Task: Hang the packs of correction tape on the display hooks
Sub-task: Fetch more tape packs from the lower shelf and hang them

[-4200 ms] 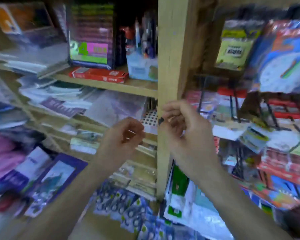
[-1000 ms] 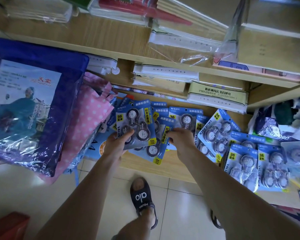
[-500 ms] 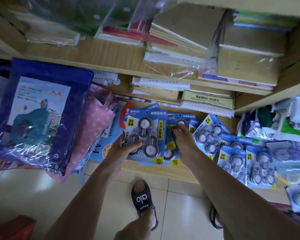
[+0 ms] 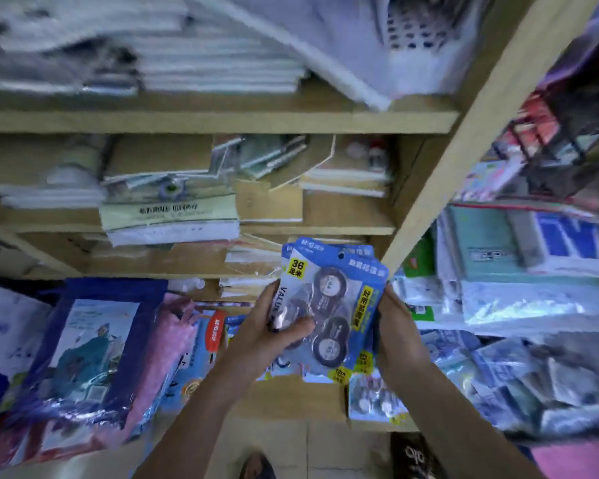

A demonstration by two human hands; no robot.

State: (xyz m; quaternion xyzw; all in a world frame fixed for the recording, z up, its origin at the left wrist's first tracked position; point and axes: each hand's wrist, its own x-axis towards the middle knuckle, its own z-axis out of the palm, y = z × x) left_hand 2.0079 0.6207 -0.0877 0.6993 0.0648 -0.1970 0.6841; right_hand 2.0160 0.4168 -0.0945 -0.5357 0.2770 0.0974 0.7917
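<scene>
A small stack of blue correction tape packs (image 4: 336, 299) is held upright in front of the wooden shelving, hang holes at the top. My left hand (image 4: 274, 337) grips the stack's left side, thumb across the front. My right hand (image 4: 393, 326) holds the right edge from behind. More packs of the same kind (image 4: 374, 397) lie on the low shelf below my hands. Black display hooks (image 4: 567, 133) show blurred at the upper right, beyond the wooden post.
A slanting wooden post (image 4: 464, 160) splits the shelves of notebooks (image 4: 173, 216) from the hook display. Blue and pink bagged goods (image 4: 94, 354) lean at the lower left. Plastic-wrapped goods (image 4: 533, 305) crowd the right. My sandalled foot (image 4: 256, 466) is on the tiled floor.
Both hands have lifted the stack of packs off the low shelf and up to mid-height. My view has swung upward and to the right, toward the post.
</scene>
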